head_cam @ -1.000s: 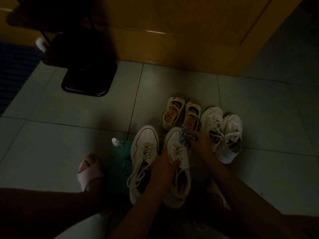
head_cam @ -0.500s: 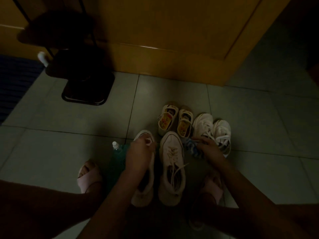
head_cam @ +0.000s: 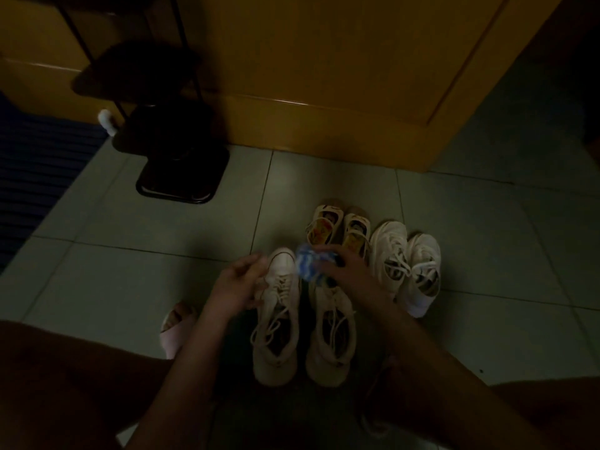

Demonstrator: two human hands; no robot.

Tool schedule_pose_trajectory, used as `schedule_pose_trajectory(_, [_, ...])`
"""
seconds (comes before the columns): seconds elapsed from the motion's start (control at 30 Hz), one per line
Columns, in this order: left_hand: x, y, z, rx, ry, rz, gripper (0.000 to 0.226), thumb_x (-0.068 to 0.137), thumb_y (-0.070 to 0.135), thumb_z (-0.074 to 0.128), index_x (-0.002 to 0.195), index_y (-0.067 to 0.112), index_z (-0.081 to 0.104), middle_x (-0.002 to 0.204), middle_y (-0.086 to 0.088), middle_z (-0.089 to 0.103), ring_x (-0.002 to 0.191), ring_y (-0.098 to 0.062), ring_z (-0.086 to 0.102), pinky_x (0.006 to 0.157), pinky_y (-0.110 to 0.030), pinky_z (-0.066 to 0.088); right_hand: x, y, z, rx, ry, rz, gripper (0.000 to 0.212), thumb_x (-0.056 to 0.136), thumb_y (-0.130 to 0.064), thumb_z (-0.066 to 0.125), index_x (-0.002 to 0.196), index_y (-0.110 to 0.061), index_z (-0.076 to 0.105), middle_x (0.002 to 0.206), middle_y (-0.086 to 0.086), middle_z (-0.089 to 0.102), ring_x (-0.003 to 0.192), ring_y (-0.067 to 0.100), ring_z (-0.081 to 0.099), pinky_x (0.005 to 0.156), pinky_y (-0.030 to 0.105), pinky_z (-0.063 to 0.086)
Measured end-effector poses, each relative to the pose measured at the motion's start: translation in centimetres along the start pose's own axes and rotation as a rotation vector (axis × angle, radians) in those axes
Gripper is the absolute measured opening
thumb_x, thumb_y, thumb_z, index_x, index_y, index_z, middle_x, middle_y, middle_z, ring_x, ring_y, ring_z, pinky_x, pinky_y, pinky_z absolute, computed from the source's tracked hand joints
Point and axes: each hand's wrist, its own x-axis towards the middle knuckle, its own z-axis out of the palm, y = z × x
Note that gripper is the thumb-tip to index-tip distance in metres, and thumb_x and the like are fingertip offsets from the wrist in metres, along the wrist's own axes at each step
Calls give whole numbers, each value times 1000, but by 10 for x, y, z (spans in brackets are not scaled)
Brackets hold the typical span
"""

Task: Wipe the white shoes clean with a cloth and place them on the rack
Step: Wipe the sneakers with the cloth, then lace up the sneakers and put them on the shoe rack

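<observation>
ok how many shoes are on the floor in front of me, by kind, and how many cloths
White lace-up sneakers: 4, the near left and right, and a pair further right
Small patterned shoes: 2
Blue and white cloth: 1, in the right hand
Total: 7

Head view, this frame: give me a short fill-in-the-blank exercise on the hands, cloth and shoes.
1. The blue and white cloth is held in the ____ hand.
2. The left hand rests by the laces of the ____ sneaker of the nearest pair.
3. Counting the sandals, ____ pairs of footwear stand on the tiled floor.

Missing words: right; left; three
</observation>
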Motion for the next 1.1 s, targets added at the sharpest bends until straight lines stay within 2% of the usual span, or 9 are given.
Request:
schedule_pose_trajectory(0.1, [-3, -6, -8, -113, -119, -65, 29, 92, 30, 52, 118, 17, 56, 109, -2, 64, 97, -21, 63, 69, -32, 58, -7, -5, 39, -45, -166, -89, 34, 88, -10, 59, 122, -8, 56, 117, 5, 59, 105, 14, 57, 88, 25, 50])
schedule_pose_trajectory(0.23, [8, -21, -27, -45, 38, -9, 14, 90, 5, 54, 97, 16, 60, 87, 3, 66, 80, -10, 57, 54, -12, 51, -8, -5, 61, -79, -316, -89, 41, 89, -10, 58, 130, -9, 50, 127, 5, 54, 111, 13, 54, 86, 15, 48])
schedule_pose_trajectory(0.33, [21, -37, -47, 127, 96, 44, 20, 86, 2, 58, 105, 6, 65, 106, -15, 68, 85, -20, 61, 76, -22, 54, -3, 3, 53, -113, -250, -92, 37, 89, -13, 59, 126, -9, 54, 127, 3, 56, 114, 14, 54, 96, 26, 46])
schedule_pose_trajectory(0.47, [30, -66, -66, 428, 208, -29, 23, 84, 16, 66, 103, 3, 69, 101, -16, 69, 96, -29, 65, 93, -45, 50, 5, 20, 35, -183, -101, -148, 28, 87, -6, 58, 115, -10, 63, 120, 1, 63, 105, 7, 59, 84, 8, 46])
schedule_pose_trajectory(0.57, [20, -73, -56, 553, 247, -27, 24, 86, 19, 63, 106, 8, 69, 96, -13, 70, 88, -27, 66, 82, -35, 54, 4, 29, 33, -278, -111, -153, 28, 85, -8, 62, 111, -16, 65, 114, -3, 63, 94, 2, 57, 81, 12, 48])
schedule_pose_trajectory(0.67, [7, -72, -36, 838, 133, 33, 31, 92, 19, 54, 122, 15, 61, 119, -8, 65, 105, -20, 61, 69, -10, 40, -2, 36, 39, -436, -202, -161, 32, 81, -16, 69, 113, -19, 65, 112, -6, 57, 95, 10, 56, 83, 26, 49])
schedule_pose_trajectory(0.73, [5, -69, -30, 924, 140, 72, 33, 95, 21, 49, 127, 18, 56, 126, -5, 60, 113, -19, 57, 76, -15, 37, -5, 41, 43, -538, -226, -183, 35, 80, -18, 71, 114, -18, 64, 116, 0, 55, 101, 15, 54, 85, 27, 47])
schedule_pose_trajectory(0.9, [14, -62, -36, 806, 138, 164, 30, 89, 11, 57, 118, 19, 63, 119, -5, 65, 110, -20, 60, 91, -27, 45, -10, 50, 52, -571, -140, -276, 24, 82, -20, 68, 105, -16, 65, 114, 2, 51, 103, 15, 50, 83, 21, 41])
schedule_pose_trajectory(1.1, [17, -55, -23, 641, -163, 389, 32, 78, -4, 66, 101, 19, 68, 107, 5, 62, 99, -14, 61, 87, -22, 51, -9, 53, 57, -442, -110, -268, 5, 89, -21, 59, 91, -17, 59, 101, -1, 51, 90, 13, 52, 75, 20, 42])
